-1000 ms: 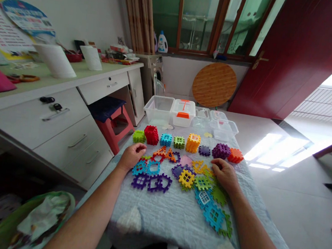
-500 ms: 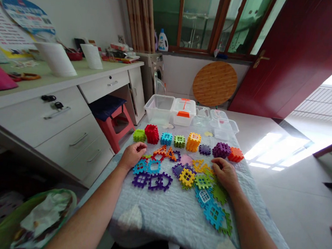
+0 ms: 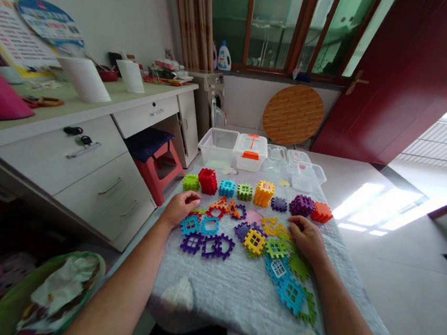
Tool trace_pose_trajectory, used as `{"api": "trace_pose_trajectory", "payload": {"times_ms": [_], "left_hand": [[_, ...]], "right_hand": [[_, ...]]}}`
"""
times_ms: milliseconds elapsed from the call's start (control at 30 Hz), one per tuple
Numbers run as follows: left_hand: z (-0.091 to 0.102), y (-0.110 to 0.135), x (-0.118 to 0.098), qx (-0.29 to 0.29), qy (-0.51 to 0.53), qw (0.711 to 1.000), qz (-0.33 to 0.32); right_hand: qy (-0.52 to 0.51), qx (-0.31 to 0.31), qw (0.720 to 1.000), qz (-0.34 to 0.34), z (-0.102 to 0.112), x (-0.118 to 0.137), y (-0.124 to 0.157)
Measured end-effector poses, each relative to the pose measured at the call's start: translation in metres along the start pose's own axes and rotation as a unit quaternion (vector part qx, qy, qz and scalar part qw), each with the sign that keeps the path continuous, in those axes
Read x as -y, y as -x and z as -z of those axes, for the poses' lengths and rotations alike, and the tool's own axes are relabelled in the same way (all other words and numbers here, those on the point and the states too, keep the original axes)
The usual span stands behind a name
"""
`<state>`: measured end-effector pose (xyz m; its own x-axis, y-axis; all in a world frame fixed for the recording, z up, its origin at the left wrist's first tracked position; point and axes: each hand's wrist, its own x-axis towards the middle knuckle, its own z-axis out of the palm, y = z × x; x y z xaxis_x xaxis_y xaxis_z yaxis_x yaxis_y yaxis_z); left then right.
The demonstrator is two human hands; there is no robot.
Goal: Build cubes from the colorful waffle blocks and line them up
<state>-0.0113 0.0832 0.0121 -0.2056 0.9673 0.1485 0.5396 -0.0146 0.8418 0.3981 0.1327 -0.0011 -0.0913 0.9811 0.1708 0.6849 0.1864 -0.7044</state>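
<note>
My left hand [image 3: 180,208] rests on the cloth at the left, fingers curled together around nothing visible. Beside it lie blue window pieces [image 3: 190,225], with red and orange frame pieces [image 3: 220,205] beyond and purple square and arched pieces [image 3: 191,243] nearer me. My right hand [image 3: 309,239] lies at the right edge of a loose pile, fingers bent, thumb a little apart, holding nothing visible. Closest to it are yellow triangle frames [image 3: 269,224] and green pieces [image 3: 299,266]. The pile also has a yellow window piece [image 3: 255,241] and blue pieces [image 3: 291,294].
Sorted stacks cross the table: red [image 3: 208,181], yellow [image 3: 264,193], purple [image 3: 302,205], orange [image 3: 322,212] and others. Behind them stand an uncovered clear bin [image 3: 218,147], a lidded box with orange clasps [image 3: 250,154] and clear lids or trays. A pink stool [image 3: 160,169] is left of the table.
The whole view has shifted slightly, so everything sits a little further right. Both hands stay in place against the pieces, and no piece has visibly moved.
</note>
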Motion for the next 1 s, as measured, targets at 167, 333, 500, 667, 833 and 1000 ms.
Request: {"api": "trace_pose_trajectory", "payload": {"times_ms": [167,333,500,667,833,1000], "left_hand": [[0.021,0.007,-0.002,0.053,-0.012,0.998,0.009],[0.029,0.013,-0.012,0.204,-0.072,0.976,-0.004],[0.029,0.012,-0.011,0.22,-0.076,0.972,-0.019],[0.029,0.01,-0.007,0.195,-0.022,0.981,0.003],[0.018,0.008,-0.011,0.129,0.11,0.985,0.037],[-0.002,0.007,-0.018,0.02,0.174,0.984,-0.027]], "right_hand": [[-0.004,0.0,1.0,0.0,-0.001,-0.002,-0.001],[-0.006,-0.005,1.0,0.001,-0.002,-0.004,-0.003],[-0.011,-0.01,1.0,0.0,-0.001,-0.003,-0.003],[-0.007,-0.015,1.0,-0.006,0.0,0.001,-0.002],[-0.005,-0.02,1.0,-0.007,0.0,0.002,-0.002],[0.009,-0.025,1.0,-0.004,0.0,0.003,-0.002]]}}
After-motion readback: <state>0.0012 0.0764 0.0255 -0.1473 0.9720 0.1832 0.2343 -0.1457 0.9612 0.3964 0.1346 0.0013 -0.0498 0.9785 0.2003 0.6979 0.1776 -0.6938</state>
